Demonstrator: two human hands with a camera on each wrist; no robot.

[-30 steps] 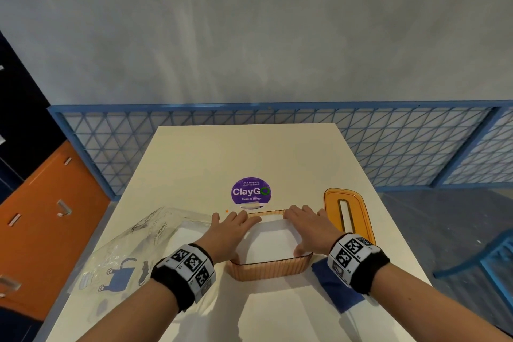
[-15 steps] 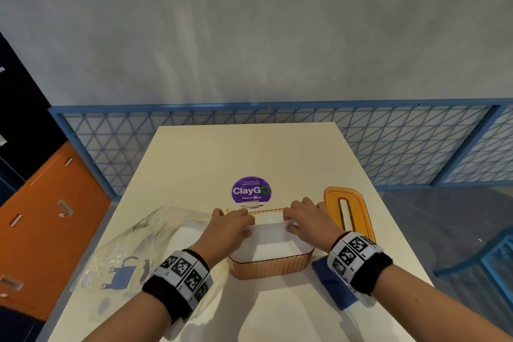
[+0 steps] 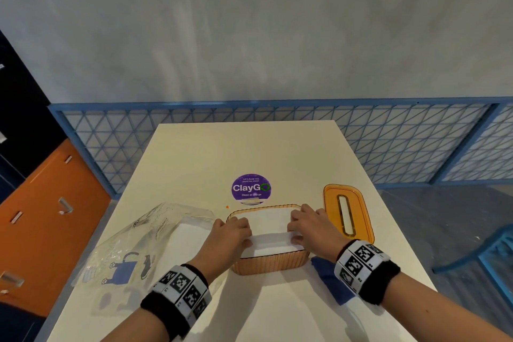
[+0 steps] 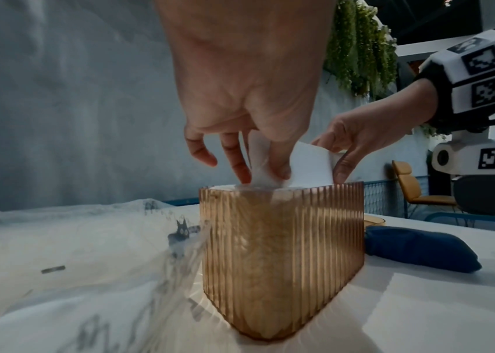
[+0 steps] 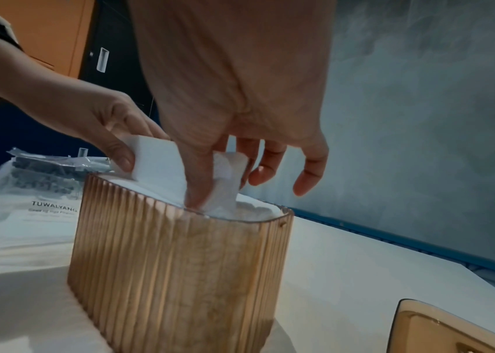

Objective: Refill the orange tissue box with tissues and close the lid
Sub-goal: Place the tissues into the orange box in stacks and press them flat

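Note:
The orange ribbed tissue box (image 3: 269, 265) stands open near the table's front, filled to the rim with white tissues (image 3: 266, 219). Both hands are over it. My left hand (image 3: 244, 234) pinches the left end of the top tissue (image 3: 270, 241), and my right hand (image 3: 294, 230) pinches its right end, so a fold stands up from the stack. In the left wrist view the left hand (image 4: 267, 169) pinches this tissue (image 4: 312, 164) between thumb and fingers above the box (image 4: 282, 250). The right hand (image 5: 209, 188) does the same over the box (image 5: 179, 262). The orange slotted lid (image 3: 331, 211) lies flat to the right of the box.
A crumpled clear plastic tissue wrapper (image 3: 133, 247) lies left of the box with white tissues in it. A blue cloth (image 3: 326, 275) lies at the box's near right corner. A purple round sticker (image 3: 251, 187) is behind the box. A blue mesh fence (image 3: 388, 144) stands behind the table.
Both hands went from lying flat on the tissue stack to pinching the top tissue. A fold of it has come up towards the near side of the box.

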